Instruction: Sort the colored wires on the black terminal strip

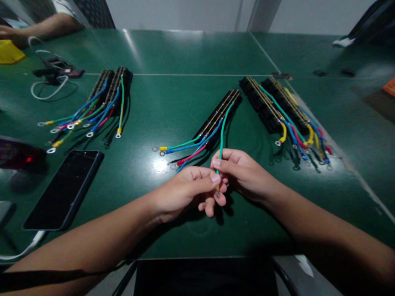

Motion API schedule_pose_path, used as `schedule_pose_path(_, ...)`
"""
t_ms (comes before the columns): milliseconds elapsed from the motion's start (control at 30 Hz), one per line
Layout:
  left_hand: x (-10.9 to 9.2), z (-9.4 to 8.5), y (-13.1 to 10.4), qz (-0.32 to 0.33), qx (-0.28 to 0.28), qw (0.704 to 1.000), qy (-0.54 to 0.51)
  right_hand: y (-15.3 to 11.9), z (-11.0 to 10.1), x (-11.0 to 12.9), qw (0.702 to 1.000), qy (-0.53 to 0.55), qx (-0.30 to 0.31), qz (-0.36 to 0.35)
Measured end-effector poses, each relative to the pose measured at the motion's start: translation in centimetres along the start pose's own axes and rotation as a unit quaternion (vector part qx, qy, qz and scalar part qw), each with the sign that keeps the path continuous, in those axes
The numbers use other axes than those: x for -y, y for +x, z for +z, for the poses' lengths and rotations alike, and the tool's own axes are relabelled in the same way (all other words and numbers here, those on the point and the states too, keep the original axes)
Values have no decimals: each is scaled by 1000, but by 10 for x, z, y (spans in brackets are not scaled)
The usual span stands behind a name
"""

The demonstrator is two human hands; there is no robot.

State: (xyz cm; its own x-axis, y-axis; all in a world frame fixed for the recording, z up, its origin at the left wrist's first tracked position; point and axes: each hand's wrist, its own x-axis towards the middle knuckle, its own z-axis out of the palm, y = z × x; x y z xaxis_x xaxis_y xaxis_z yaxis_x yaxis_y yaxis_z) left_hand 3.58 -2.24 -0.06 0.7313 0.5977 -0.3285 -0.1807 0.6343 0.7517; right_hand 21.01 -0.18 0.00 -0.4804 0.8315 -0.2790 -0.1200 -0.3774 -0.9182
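A black terminal block (216,117) with brass-coloured strips lies slanted on the table in front of me. From its far end a green wire (222,131) runs down to my hands. My left hand (197,187) pinches this wire near its yellow-sleeved ring terminal (217,192). Just above, my right hand (236,168) grips the same wire between thumb and fingers. Blue wires (188,147), a red wire (191,157) and another green wire (182,144) fan out from the block to the left, ending in ring terminals. The left hand partly covers one blue wire.
Wired terminal blocks lie at the left (115,92) and right (271,102). A phone (64,191) with a white charging cable (33,244) rests left of my forearm. A dark object with a red light (21,153) stands beyond it. Another person's arm (46,28) rests at the far left.
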Motion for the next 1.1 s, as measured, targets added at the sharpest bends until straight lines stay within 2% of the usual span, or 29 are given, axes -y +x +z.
schedule_pose_path(367,0,-3,0,-23,-2,1000,-9,1,0,-1,1000,13,-16,-1)
schedule_pose_path(1100,-3,-2,3,-27,7,999,-28,1,-1,-3,1000,8,-18,-6)
